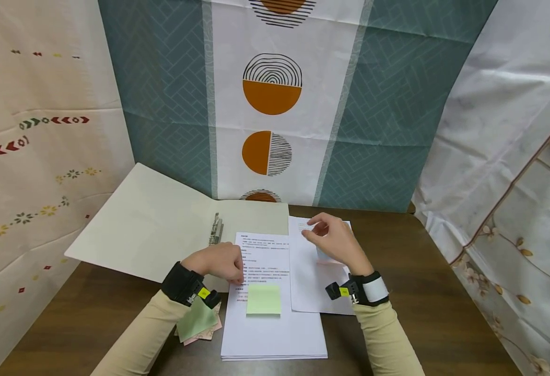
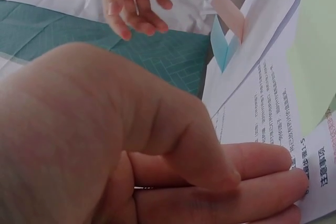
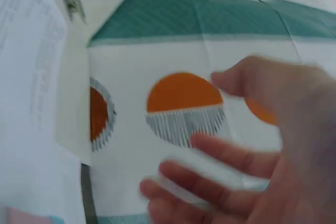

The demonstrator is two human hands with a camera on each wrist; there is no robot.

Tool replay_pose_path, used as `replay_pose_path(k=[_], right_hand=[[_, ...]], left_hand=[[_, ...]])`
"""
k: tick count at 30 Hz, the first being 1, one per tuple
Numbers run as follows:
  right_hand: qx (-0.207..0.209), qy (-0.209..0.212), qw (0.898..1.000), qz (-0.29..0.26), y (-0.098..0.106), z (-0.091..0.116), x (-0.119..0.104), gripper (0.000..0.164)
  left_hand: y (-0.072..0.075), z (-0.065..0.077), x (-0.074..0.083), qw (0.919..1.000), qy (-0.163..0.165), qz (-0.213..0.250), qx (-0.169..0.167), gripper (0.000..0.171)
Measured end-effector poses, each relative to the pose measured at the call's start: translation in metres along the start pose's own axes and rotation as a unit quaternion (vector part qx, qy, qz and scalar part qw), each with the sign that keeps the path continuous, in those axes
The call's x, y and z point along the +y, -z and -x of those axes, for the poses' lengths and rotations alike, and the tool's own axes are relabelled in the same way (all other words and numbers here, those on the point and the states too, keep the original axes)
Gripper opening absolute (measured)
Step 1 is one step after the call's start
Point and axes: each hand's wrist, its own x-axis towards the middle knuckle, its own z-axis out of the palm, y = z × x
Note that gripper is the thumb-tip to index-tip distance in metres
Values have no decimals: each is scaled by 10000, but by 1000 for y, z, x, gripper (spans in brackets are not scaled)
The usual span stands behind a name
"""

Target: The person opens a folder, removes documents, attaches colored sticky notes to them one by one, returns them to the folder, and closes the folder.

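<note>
A stack of printed paper (image 1: 275, 339) lies in front of me with a light green sticky note (image 1: 264, 298) on it. My left hand (image 1: 220, 261) is at the stack's left edge; the left wrist view shows its fingers (image 2: 220, 198) extended, with the thumb against them and no object visible between. Above another printed sheet (image 1: 312, 292) on the right hovers my right hand (image 1: 338, 240), thumb and fingers apart, holding nothing. A blue sticky note (image 2: 220, 45) and a pink sticky note (image 2: 231, 14) stand up from that sheet, partly hidden by the hand in the head view.
Behind the stack and to its left lies an opened pale folder (image 1: 162, 219) with a metal clip (image 1: 215, 230). A small pile of green and pink sticky notes (image 1: 199, 321) rests beside the left wrist. Patterned cloth (image 1: 275, 120) hangs behind the brown table (image 1: 420, 271).
</note>
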Motion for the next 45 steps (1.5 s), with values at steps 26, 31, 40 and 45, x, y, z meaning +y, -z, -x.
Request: replay_pose_path(k=[26,31,40,45], right_hand=[[-357,-2264,9725,417,48,4,72,91],[-540,-2372,9679,638,40,1,85,95],[-558,-2583,9594,981,11,-23,164,109],[-566,-2569,9600,955,-7,-29,197,112]], left_hand=[[2,-1,-5,10000,-27,72,-24,18],[3,0,-5,10000,-61,-12,-10,19],[0,-2,-5,9999,-79,-72,-16,21],[0,-3,-6,10000,-24,-70,-2,19]])
